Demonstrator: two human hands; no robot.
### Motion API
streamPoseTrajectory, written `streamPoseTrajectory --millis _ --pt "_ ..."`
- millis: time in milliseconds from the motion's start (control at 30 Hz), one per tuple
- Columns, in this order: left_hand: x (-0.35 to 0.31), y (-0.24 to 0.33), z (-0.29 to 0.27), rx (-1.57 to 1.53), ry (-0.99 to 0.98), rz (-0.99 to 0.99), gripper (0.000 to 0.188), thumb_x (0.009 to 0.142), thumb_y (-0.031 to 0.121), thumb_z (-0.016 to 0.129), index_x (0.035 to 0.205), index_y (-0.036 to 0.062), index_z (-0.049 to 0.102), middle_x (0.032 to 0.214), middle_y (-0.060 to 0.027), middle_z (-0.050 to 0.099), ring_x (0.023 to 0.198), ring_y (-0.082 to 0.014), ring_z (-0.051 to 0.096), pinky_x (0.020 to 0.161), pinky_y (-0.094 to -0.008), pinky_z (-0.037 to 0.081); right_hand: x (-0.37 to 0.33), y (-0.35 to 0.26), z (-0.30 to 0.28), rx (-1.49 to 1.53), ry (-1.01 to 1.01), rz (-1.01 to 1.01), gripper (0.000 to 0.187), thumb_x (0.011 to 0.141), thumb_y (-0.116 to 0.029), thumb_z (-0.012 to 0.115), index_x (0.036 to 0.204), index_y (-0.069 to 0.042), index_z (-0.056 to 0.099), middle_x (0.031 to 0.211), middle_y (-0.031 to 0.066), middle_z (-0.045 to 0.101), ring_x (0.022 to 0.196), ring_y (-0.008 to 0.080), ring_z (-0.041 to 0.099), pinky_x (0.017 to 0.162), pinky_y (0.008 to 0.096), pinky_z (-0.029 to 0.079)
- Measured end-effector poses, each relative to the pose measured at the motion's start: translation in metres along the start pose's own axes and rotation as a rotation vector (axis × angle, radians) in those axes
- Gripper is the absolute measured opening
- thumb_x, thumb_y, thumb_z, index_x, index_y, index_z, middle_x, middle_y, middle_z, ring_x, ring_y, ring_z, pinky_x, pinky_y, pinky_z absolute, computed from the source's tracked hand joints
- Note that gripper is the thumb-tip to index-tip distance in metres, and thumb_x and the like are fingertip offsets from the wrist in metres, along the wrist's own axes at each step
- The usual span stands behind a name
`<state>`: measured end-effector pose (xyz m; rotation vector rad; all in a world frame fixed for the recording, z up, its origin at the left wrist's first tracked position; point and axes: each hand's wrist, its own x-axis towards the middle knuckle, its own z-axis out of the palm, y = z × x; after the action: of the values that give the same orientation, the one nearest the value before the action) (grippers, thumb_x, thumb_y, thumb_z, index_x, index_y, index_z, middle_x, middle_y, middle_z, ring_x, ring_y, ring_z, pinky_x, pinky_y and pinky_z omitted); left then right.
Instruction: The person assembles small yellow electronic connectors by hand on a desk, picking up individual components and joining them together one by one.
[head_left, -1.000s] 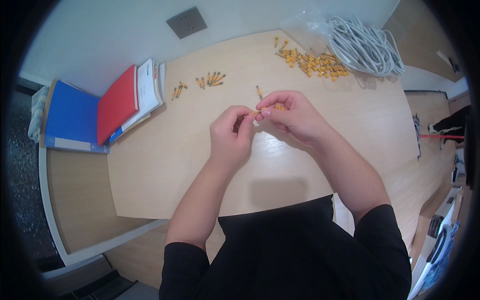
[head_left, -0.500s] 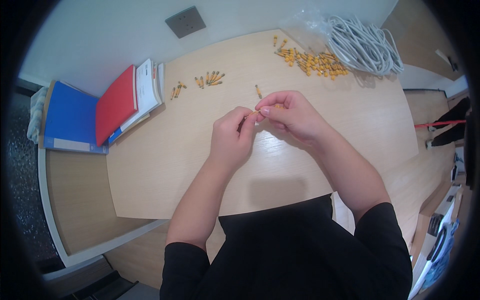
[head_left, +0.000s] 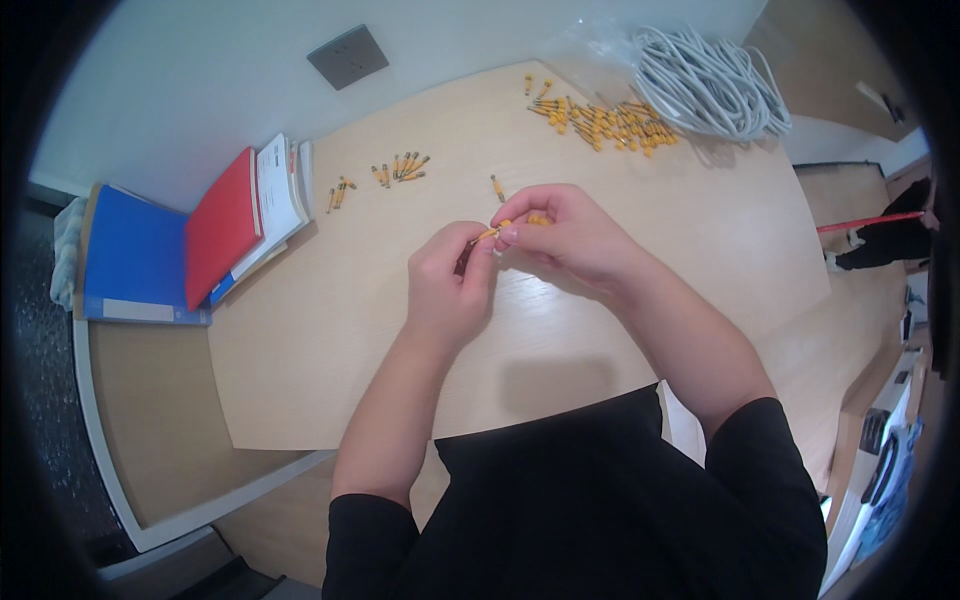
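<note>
- Both hands meet over the middle of the pale wooden table [head_left: 330,330], fingertips together.
- The left hand [head_left: 448,283] is curled, its thumb and forefinger pinched shut on the end of a small orange ferrule [head_left: 488,233].
- The right hand [head_left: 560,235] comes in from the other side, fingers closed down on the same ferrule; a bit more orange shows between its fingers, though what that is I cannot tell.
- The ferrule sits just above the tabletop, right where the two hands touch.
- One loose ferrule [head_left: 497,188] lies on the table just beyond the hands.
- Farther back, a small row of ferrules [head_left: 398,168] lies toward the wall, with a couple more to its left.
- A bigger heap [head_left: 600,120] is scattered at the far right of the table, just beside a coil of grey cable [head_left: 710,85].
- At the left edge, a red folder [head_left: 222,228] leans on white booklets [head_left: 280,190], with a blue folder [head_left: 125,250] next to them on the lower shelf.
- A grey wall plate [head_left: 347,56] is set in the white wall behind the table.
</note>
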<state>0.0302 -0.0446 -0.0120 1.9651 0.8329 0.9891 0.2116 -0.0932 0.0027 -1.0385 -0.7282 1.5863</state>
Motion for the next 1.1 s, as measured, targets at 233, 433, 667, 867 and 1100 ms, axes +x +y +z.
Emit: streamPoseTrajectory --millis 233,433,667,867,1100 --pt "0.0021 0.0002 -0.0026 0.041 -0.013 0.054 0.004 0.098 0.0 0.065 0.098 -0.0015 0.068 0.078 -0.0047 0.066 0.066 -0.0092 0.057 0.059 -0.0247 0.046 0.0041 0.0022 -0.0027 -0.048 -0.014 0.025 0.006 0.098 -0.004 0.065 0.102 0.0 0.067 0.084 0.0071 0.068 0.057 0.0056 0.049 0.049 0.021 0.037" --pt "0.0019 -0.0011 -0.0014 0.05 -0.026 0.08 0.004 0.097 0.0 0.065 0.098 -0.0016 0.068 0.078 -0.0046 0.065 0.066 -0.0091 0.057 0.059 -0.0247 0.046 0.0072 0.0079 -0.007 0.009 -0.002 0.039 0.005 0.098 -0.005 0.066 0.099 0.0 0.066 0.085 0.0076 0.068 0.057 0.0054 0.049 0.049 0.0209 0.037" --pt "0.0022 -0.0022 -0.0018 0.018 -0.019 0.039 0.004 0.097 -0.001 0.064 0.098 -0.0024 0.068 0.076 -0.0044 0.063 0.065 -0.0087 0.056 0.059 -0.0248 0.046 0.004 0.0036 -0.0032 -0.006 -0.005 0.019 0.006 0.099 -0.006 0.065 0.098 0.0 0.067 0.083 0.0069 0.066 0.06 0.0069 0.051 0.051 0.0215 0.039" --pt "0.0036 -0.0019 -0.0019 0.061 -0.034 0.071 0.004 0.095 0.0 0.064 0.096 -0.0026 0.068 0.08 -0.0146 0.068 0.065 -0.0235 0.065 0.059 -0.033 0.051 0.0039 0.0039 -0.0037 -0.068 0.013 0.057 0.007 0.1 -0.007 0.064 0.098 0.0 0.066 0.081 0.0061 0.065 0.065 0.0094 0.056 0.055 0.0231 0.043" --pt "0.0028 -0.0065 -0.0018 0.062 -0.063 0.074 0.005 0.098 0.001 0.064 0.101 -0.001 0.067 0.076 -0.0064 0.064 0.064 -0.0118 0.058 0.059 -0.0271 0.048 0.0051 0.0049 -0.0058 -0.083 -0.002 0.06 0.009 0.1 -0.008 0.064 0.098 0.0 0.066 0.081 0.0061 0.065 0.065 0.0097 0.057 0.057 0.0233 0.044"
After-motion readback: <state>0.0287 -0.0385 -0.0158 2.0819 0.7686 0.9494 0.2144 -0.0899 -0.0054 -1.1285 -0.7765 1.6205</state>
